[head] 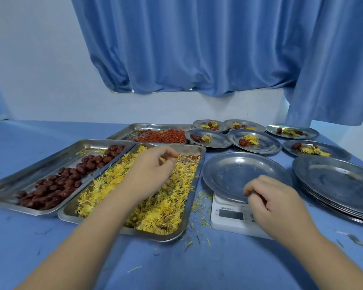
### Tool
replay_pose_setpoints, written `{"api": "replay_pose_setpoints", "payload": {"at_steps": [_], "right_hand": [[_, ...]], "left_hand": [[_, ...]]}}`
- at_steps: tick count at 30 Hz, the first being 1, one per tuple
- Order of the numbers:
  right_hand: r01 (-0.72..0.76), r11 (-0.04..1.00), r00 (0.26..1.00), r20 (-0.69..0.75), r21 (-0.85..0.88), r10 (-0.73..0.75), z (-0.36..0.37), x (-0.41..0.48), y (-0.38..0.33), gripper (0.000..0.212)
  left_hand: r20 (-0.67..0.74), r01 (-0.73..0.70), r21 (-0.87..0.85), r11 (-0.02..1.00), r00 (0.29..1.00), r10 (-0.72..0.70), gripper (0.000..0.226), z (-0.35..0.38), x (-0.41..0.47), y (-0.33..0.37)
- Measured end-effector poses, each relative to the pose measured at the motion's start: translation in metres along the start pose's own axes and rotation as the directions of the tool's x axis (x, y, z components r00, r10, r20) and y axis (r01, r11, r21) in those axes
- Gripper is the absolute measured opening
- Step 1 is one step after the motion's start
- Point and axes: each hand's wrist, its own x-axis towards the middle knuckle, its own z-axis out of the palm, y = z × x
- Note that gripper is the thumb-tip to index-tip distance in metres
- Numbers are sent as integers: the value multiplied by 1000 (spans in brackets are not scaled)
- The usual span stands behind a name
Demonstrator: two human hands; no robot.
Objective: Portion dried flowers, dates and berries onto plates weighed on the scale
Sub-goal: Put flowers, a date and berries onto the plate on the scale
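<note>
The dried flowers (155, 208) fill the near tray (155, 237), left of the empty plate (235, 172) on the scale (228, 216). The left hand (153, 166) has its grip pinching a tuft at the far end. The right hand (279, 206) curls its grip over the plate's near rim; I cannot tell what it holds. The flowers look light and brittle, so take whole heads gently.

Yellow flowers (155, 197), dark red dates (59, 185), orange-red berries (161, 136) (all on silver trays); blue worktop (40, 237), blue curtain (197, 49), white scale (231, 218).
</note>
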Motion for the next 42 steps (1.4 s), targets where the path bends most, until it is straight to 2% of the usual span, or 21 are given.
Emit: {"api": "replay_pose_setpoints", "payload": {"at_steps": [4,8,10,22,25,27,29,33,35,38,42], "right_hand": [[39,999,999,21,16,-40,3,-2,-7,23],[62,997,998,28,46,-63,6,-4,-11,23],[67,996,997,24,59,-68,6,-5,-12,24],[6,998,1000,21,60,-7,6,-3,-6,26],[-12,997,999,31,75,10,5,-3,-5,27],[-30,996,999,38,87,26,4,-3,-5,28],[-43,994,998,43,97,39,4,-3,-5,27],[-56,992,998,43,110,51,3,-3,-4,27],[-57,992,997,49,108,52,3,-3,-3,26],[-50,994,997,62,99,45,4,-3,-4,27],[-60,993,996,78,101,52,5,-3,-3,27]], "left_hand": [[144,32,219,975,987,-65,13,-55,-8,-31],[395,-72,395,916,914,-98,19,-62,-15,-49],[449,-116,452,884,886,-113,28,-59,-18,-53],[473,-217,606,766,872,-127,39,-59,-14,-60],[466,-241,630,738,878,-112,34,-58,-14,-60],[450,-229,602,765,889,-88,27,-59,-14,-59],[415,-180,522,834,907,-64,21,-61,-14,-57],[306,37,217,976,946,-104,19,-68,-15,-49],[279,151,55,987,947,-161,20,-70,-14,-48],[285,270,-68,960,928,-241,22,-69,-11,-48],[294,282,-44,958,920,-258,34,-65,-11,-50]]}}
